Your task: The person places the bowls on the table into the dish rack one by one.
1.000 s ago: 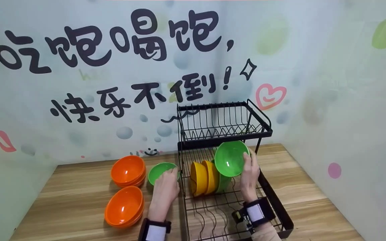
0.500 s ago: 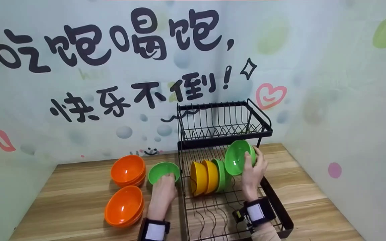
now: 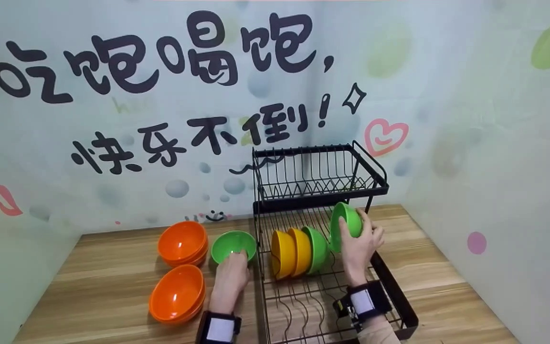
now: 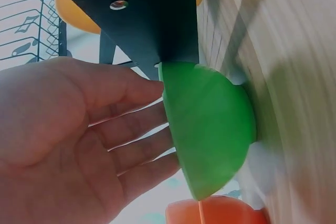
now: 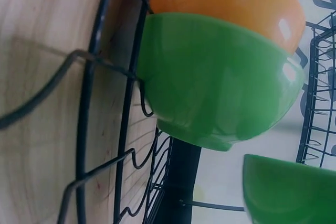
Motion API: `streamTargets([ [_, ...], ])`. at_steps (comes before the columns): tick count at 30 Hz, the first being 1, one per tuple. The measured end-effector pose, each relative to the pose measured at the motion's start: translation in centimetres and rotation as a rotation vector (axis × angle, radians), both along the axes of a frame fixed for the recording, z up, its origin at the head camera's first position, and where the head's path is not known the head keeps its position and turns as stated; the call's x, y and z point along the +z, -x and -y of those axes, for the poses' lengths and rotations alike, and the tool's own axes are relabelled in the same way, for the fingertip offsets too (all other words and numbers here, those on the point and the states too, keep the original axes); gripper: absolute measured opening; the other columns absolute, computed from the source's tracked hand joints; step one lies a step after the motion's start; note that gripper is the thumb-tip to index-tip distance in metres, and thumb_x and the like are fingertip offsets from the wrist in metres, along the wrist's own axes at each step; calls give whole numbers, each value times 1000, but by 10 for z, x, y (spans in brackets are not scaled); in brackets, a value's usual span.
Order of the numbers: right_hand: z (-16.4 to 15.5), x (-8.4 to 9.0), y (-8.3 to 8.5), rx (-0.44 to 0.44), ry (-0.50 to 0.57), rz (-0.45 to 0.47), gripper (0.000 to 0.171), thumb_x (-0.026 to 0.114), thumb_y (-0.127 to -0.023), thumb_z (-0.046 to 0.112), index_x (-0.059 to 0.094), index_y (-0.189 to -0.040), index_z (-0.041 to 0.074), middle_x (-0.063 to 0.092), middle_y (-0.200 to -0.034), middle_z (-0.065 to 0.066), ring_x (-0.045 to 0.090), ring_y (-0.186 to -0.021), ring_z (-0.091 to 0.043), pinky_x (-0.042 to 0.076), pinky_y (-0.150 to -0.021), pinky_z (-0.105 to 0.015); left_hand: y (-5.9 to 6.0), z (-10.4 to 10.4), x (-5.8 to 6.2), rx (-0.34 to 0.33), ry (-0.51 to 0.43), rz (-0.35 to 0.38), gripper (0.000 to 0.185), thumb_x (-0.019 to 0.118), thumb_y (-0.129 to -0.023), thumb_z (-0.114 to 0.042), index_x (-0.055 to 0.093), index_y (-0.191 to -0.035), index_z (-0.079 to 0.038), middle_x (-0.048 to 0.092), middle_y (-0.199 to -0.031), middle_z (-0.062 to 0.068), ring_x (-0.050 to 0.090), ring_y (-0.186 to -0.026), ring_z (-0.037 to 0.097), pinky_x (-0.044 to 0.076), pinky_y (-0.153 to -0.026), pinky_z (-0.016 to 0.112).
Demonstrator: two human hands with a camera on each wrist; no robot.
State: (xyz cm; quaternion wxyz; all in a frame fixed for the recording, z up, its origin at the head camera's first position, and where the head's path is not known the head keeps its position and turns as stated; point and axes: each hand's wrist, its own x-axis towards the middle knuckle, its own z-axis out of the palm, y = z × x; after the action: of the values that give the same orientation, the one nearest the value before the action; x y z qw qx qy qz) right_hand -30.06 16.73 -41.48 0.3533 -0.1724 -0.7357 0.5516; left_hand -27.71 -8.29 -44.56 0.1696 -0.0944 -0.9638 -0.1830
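Note:
In the head view my right hand (image 3: pixel 360 244) grips a green bowl (image 3: pixel 351 220) by its rim and outer side, holding it tilted on edge above the rack. The right wrist view catches part of this bowl (image 5: pixel 291 190), apart from the green bowl (image 5: pixel 220 82) standing in the rack. My left hand (image 3: pixel 231 279) reaches over another green bowl (image 3: pixel 229 241) on the table. In the left wrist view its fingers (image 4: pixel 144 140) extend past the rim of this bowl (image 4: pixel 210 129), fairly straight; their tips are hidden inside. The thumb lies near the rim.
A black two-tier dish rack (image 3: pixel 394 286) stands on the wooden table (image 3: pixel 93 286). Two yellow bowls (image 3: pixel 282 255) and a green bowl (image 3: pixel 319 251) stand on edge in its lower tier. Orange bowls (image 3: pixel 182 243) sit in two stacks on the left.
My right hand has moved the green bowl rightward and turned it more on edge, away from the bowl in the rack. My left hand has shifted slightly down and left over its bowl.

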Motion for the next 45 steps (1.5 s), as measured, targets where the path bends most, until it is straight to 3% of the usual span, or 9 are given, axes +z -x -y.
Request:
streamTargets([
  [4, 0, -2, 0, 10, -52, 47, 56, 73, -80, 33, 55, -130, 17, 39, -116, -16, 32, -108, -29, 38, -86, -44, 1, 1, -1, -2, 2, 13, 12, 59, -73, 9, 62, -82, 2, 66, -76, 19, 64, -69, 35, 54, -62, 45],
  [12, 1, -6, 1, 63, -138, 133, 58, 73, -79, 34, 54, -131, 14, 39, -118, -17, 32, -107, -31, 33, -84, -40, 1, 4, -7, 6, 43, -83, 11, 59, -72, 9, 58, -70, -2, 64, -69, 16, 62, -64, 35, 51, -57, 45],
  [22, 2, -11, 2, 137, -224, 245, 63, 72, -79, 42, 51, -132, 14, 39, -125, -22, 31, -113, -34, 35, -89, -47, 2, 4, -6, 12, 14, -49, 14, 56, -71, 12, 59, -68, -1, 64, -69, 17, 62, -64, 35, 51, -58, 46],
  [32, 2, -15, 1, 203, -280, 363, 70, 68, -80, 51, 46, -136, 13, 38, -124, -24, 32, -105, -33, 32, -78, -38, 3, 5, -8, 6, 5, -25, 13, 57, -69, 12, 59, -67, -1, 63, -69, 17, 62, -64, 33, 52, -60, 44],
  [38, 3, -15, 0, 241, -285, 406, 70, 65, -82, 52, 45, -137, 11, 38, -126, -25, 33, -106, -33, 37, -83, -43, 3, 5, -8, 17, 20, -45, 15, 58, -68, 11, 57, -60, -1, 63, -67, 17, 61, -61, 33, 51, -58, 44],
  [45, 3, -16, -1, 294, -287, 449, 71, 59, -87, 52, 42, -138, 5, 34, -134, -33, 34, -116, -43, 38, -94, -58, 2, 6, -7, 19, 37, -9, 18, 62, -65, 12, 55, -57, -3, 63, -68, 16, 62, -63, 33, 51, -60, 44],
])
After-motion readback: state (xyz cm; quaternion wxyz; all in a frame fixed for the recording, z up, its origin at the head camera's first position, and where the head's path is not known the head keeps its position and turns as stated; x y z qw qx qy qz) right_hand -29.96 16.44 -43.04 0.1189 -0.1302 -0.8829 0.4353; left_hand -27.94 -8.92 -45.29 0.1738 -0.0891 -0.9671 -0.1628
